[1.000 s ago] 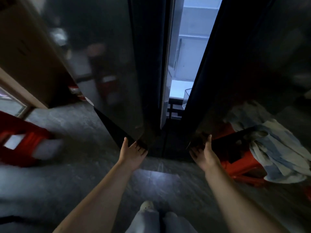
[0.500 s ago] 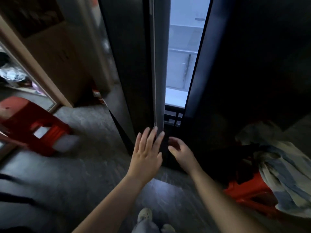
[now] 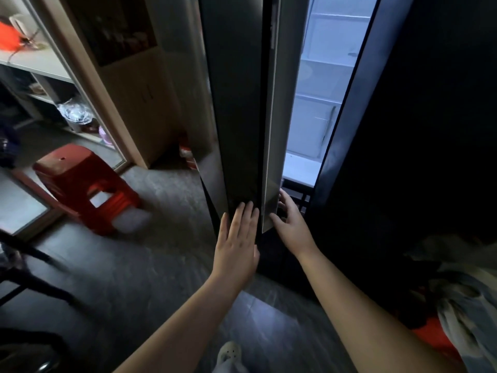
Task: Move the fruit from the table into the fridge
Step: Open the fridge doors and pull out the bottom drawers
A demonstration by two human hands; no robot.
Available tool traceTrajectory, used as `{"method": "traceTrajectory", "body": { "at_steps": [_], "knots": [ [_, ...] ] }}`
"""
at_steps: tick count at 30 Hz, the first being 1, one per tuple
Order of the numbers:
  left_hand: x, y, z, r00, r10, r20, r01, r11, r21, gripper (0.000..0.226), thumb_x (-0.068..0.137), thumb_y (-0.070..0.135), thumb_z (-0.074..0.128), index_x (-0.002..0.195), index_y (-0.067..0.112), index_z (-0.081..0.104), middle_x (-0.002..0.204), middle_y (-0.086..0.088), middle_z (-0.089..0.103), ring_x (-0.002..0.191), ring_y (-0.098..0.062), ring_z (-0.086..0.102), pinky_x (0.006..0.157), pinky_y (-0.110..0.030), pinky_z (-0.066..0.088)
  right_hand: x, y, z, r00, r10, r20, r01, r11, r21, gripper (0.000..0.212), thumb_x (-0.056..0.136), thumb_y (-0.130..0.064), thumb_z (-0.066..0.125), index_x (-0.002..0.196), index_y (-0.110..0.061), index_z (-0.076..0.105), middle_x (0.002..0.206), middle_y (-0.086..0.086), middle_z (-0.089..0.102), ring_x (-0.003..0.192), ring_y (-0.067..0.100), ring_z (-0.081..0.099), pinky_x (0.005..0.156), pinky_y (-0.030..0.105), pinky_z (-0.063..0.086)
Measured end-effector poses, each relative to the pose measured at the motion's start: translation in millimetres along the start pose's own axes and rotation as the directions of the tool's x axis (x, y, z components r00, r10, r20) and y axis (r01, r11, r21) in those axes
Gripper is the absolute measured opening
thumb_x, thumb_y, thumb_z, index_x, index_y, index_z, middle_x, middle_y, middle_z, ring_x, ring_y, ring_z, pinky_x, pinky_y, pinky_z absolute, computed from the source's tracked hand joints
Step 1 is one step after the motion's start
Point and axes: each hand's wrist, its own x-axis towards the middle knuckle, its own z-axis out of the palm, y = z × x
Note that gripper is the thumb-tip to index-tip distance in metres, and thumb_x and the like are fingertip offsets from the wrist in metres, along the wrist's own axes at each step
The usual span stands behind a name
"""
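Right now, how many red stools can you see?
2: one red stool on the floor at left; a second stool lower right, mostly hidden under clothes.

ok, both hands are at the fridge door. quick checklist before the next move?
1. Left hand flat on the left fridge door, on its outer face near the bottom: ok.
2. Right hand grip round that door's inner edge, thumb in front, fingers behind: ok.
3. Gap wide enough to load: not ok, only a narrow strip of the lit fridge interior shows.
4. Fruit in hand: not ok, none in view.
5. Free shelf space: cannot tell from that strip.
6. Red stool apart from the door, off to its left: ok.
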Motion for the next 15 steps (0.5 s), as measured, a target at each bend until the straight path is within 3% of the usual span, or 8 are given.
{"method": "traceTrajectory", "body": {
  "at_steps": [8, 15],
  "knots": [
    [-16.7, -17.3, -1.8, 1.000, -0.028, 0.014, 0.028, 0.999, 0.029, 0.090, 0.075, 0.028, 0.065, 0.149, 0.007, 0.017, 0.156, -0.012, 0.010, 0.145, -0.026, 0.005, 0.115, -0.047, 0.013, -11.7, -3.2, 11.9, 0.999, -0.041, 0.034, 0.042, 0.999, -0.028, 0.059, 0.090, -0.015, 0.059, 0.141, -0.031, 0.036, 0.139, -0.011, 0.047, 0.126, -0.002, 0.043, 0.106, 0.036, 0.041],
    [-37.2, -51.3, -4.4, 0.998, -0.043, -0.040, 0.044, 0.999, 0.015, 0.084, 0.074, 0.024, 0.064, 0.147, 0.007, 0.026, 0.153, -0.011, 0.021, 0.145, -0.027, 0.011, 0.114, -0.048, 0.016, -29.8, -12.4, 42.7, 0.994, -0.074, 0.079, 0.075, 0.997, -0.006, 0.060, 0.089, -0.013, 0.060, 0.141, -0.030, 0.037, 0.135, -0.012, 0.048, 0.123, -0.004, 0.045, 0.101, 0.029, 0.044]
  ]
}}
